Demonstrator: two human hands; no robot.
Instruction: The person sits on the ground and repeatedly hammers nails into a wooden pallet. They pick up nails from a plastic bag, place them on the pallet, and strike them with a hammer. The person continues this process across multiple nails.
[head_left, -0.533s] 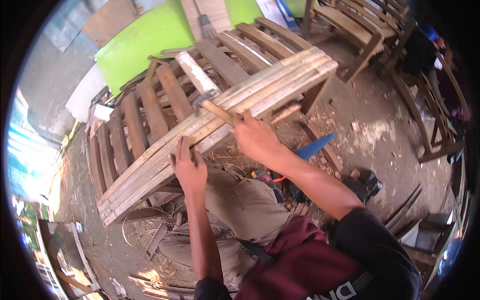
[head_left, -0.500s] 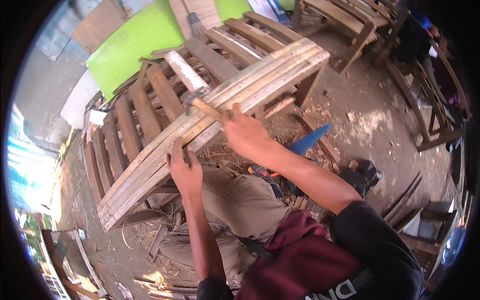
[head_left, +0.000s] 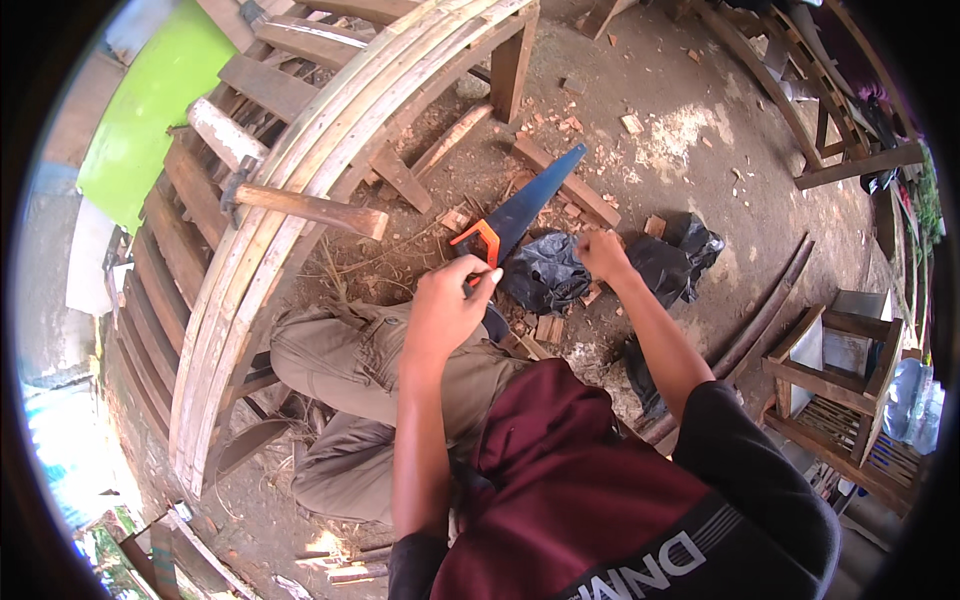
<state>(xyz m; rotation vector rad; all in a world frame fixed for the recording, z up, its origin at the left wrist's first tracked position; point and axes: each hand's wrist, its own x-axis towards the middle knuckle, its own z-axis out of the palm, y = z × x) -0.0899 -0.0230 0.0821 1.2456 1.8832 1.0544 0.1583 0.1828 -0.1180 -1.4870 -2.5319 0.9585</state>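
Observation:
My left hand (head_left: 447, 308) is above my knee, its fingers curled into a pinch. What they hold, if anything, is too small to make out. Behind it on the ground lies a handsaw (head_left: 530, 205) with a blue blade and an orange and black handle. My right hand (head_left: 604, 256) reaches down to a crumpled black plastic bag (head_left: 547, 272), fingers closed at its edge; their contents are hidden. A hammer (head_left: 315, 208) rests untouched across pale wooden strips (head_left: 262, 240) on the slatted wooden frame, its handle jutting over the near edge.
More black plastic (head_left: 675, 262) lies right of my right hand. A wooden piece (head_left: 570, 185) and broken chips surround the saw. Dark curved wood strips (head_left: 775, 290) lie further right, near a small wooden frame (head_left: 835, 365). Another wooden frame (head_left: 860, 165) stands at the far right.
My right hand has let go of the hammer, leaving it on the strips, and moved right to the black bag. My left hand has come off the strips and closed. The view has swung right.

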